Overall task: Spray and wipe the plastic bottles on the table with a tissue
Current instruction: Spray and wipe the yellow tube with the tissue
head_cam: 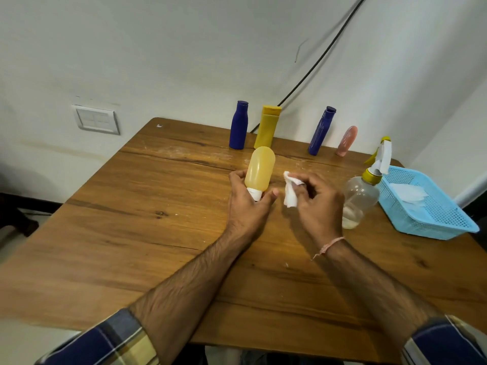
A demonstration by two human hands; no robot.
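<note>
My left hand (246,204) grips a translucent yellow bottle (259,168) by its white cap end, the bottle standing cap-down over the table's middle. Just to its right, my right hand (317,204) pinches a crumpled white tissue (290,192), a small gap apart from the bottle. A clear spray bottle (359,198) with a yellow collar and white trigger stands right of my right hand. Along the far edge stand a blue bottle (238,126), an opaque yellow bottle (267,127), a second blue bottle (321,133) and a small pink bottle (347,140).
A light blue mesh basket (432,222) holding white tissues sits at the table's right edge. The wooden table (147,233) meets a white wall behind. A black cable (316,63) runs down the wall to the back edge. A switch plate (96,119) is on the left wall.
</note>
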